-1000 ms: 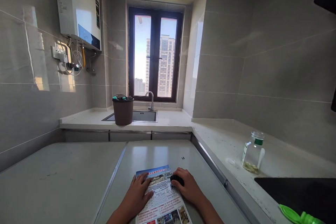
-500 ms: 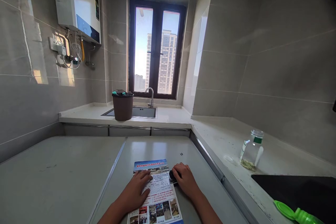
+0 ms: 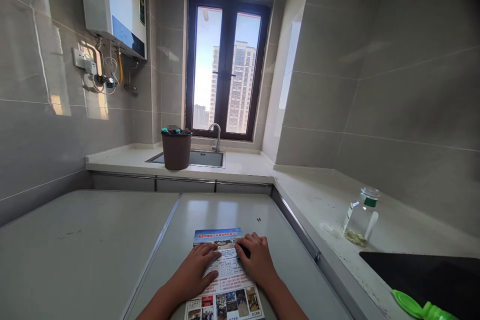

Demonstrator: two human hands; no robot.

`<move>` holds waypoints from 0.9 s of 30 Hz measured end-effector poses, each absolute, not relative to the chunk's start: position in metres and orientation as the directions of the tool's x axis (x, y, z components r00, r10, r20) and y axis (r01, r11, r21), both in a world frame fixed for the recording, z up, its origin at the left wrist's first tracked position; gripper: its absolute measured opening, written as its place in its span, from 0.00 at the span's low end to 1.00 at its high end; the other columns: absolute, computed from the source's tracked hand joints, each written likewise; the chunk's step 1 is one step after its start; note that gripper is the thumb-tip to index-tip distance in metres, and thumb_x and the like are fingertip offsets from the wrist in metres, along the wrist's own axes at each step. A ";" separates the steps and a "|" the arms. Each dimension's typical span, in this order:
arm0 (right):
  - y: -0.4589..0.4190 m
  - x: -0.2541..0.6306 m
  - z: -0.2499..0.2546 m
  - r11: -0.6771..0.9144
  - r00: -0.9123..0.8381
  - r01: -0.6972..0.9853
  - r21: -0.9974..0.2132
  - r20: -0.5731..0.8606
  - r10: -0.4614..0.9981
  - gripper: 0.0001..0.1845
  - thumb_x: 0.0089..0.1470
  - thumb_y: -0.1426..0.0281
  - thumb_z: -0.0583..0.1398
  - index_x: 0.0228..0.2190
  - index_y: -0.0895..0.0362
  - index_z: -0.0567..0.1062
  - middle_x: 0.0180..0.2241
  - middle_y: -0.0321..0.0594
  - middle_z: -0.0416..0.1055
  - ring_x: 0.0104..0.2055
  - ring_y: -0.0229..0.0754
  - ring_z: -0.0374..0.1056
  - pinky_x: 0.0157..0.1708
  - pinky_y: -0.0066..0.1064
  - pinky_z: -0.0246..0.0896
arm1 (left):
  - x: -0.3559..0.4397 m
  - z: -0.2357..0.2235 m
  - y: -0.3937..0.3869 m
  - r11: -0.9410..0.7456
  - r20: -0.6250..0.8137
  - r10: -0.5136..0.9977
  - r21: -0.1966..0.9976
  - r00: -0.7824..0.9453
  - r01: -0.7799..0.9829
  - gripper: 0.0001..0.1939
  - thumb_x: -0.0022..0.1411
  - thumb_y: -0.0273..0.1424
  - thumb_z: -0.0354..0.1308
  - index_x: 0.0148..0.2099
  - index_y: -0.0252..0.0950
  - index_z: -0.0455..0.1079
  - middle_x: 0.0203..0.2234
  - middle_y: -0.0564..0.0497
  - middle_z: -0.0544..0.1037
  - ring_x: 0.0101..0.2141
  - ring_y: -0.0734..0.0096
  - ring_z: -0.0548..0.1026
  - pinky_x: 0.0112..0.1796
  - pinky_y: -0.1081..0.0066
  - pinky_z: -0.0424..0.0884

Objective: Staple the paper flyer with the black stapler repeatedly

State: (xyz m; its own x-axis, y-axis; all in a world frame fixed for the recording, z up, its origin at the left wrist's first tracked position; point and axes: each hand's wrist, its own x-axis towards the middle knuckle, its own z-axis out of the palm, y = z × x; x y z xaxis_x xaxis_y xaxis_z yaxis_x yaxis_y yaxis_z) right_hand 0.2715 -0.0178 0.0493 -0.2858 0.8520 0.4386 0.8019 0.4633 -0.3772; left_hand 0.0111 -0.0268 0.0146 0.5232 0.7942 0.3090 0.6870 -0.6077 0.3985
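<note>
A printed leaflet [image 3: 229, 269] with a blue top band, red and black text and small photos lies on the pale table panel. My left hand [image 3: 197, 267] rests flat on its left side, fingers spread and pressing the paper. At the upper right edge of the leaflet, my right hand [image 3: 257, 260] curls round a small black stapler-like tool [image 3: 245, 252]. Most of that tool is hidden under the fingers. Two tiny dark slivers [image 3: 258, 219] lie on the panel beyond the leaflet.
A glass jar [image 3: 360, 217] and a clear lid [image 3: 327, 228] stand on the right counter, near a black cooktop [image 3: 427, 275] and a green bottle with flipped cap [image 3: 431, 311]. A brown bin [image 3: 177, 151] sits by the sink [image 3: 206, 158]. A metal strip [image 3: 157, 245] divides the table panels.
My right hand has shifted left with the black tool, from beside the leaflet's right edge onto that edge. My left hand stays on the paper. The view has tilted slightly.
</note>
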 end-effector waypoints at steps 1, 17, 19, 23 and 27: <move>-0.019 0.271 0.050 0.462 -0.285 0.805 -0.373 0.440 0.852 0.13 0.68 0.62 0.55 0.38 0.48 0.79 0.39 0.37 0.77 0.46 0.45 0.67 0.48 0.39 0.49 | 0.011 0.014 -0.026 -0.612 0.310 0.791 0.394 0.528 0.686 0.26 0.62 0.34 0.62 0.62 0.51 0.69 0.64 0.48 0.69 0.62 0.48 0.65 0.61 0.45 0.62; -0.019 0.266 0.046 0.439 -0.262 0.826 -0.353 0.450 0.854 0.18 0.70 0.65 0.53 0.34 0.47 0.81 0.35 0.36 0.76 0.43 0.43 0.66 0.45 0.40 0.46 | 0.015 0.022 -0.032 -0.601 0.308 0.799 0.399 0.516 0.692 0.24 0.62 0.36 0.62 0.61 0.49 0.70 0.62 0.47 0.71 0.60 0.47 0.67 0.59 0.47 0.64; -0.018 0.265 0.045 0.425 -0.252 0.837 -0.345 0.446 0.859 0.19 0.71 0.66 0.52 0.32 0.48 0.80 0.35 0.36 0.76 0.43 0.43 0.66 0.46 0.40 0.46 | 0.016 0.025 -0.033 -0.596 0.303 0.803 0.405 0.514 0.693 0.23 0.63 0.36 0.62 0.61 0.49 0.71 0.61 0.47 0.71 0.60 0.47 0.67 0.59 0.46 0.64; -0.017 0.262 0.042 0.382 -0.218 0.866 -0.322 0.444 0.869 0.19 0.70 0.65 0.53 0.31 0.49 0.80 0.35 0.37 0.75 0.43 0.44 0.65 0.46 0.41 0.46 | 0.015 0.025 -0.033 -0.604 0.317 0.797 0.414 0.514 0.681 0.23 0.63 0.38 0.61 0.60 0.50 0.71 0.61 0.47 0.72 0.60 0.47 0.67 0.59 0.47 0.64; -0.017 0.259 0.040 0.361 -0.202 0.882 -0.302 0.449 0.871 0.20 0.70 0.65 0.52 0.30 0.49 0.80 0.33 0.38 0.76 0.43 0.44 0.65 0.45 0.41 0.47 | 0.015 0.023 -0.032 -0.609 0.328 0.793 0.410 0.513 0.679 0.23 0.63 0.37 0.62 0.60 0.50 0.71 0.61 0.47 0.72 0.60 0.47 0.67 0.59 0.47 0.64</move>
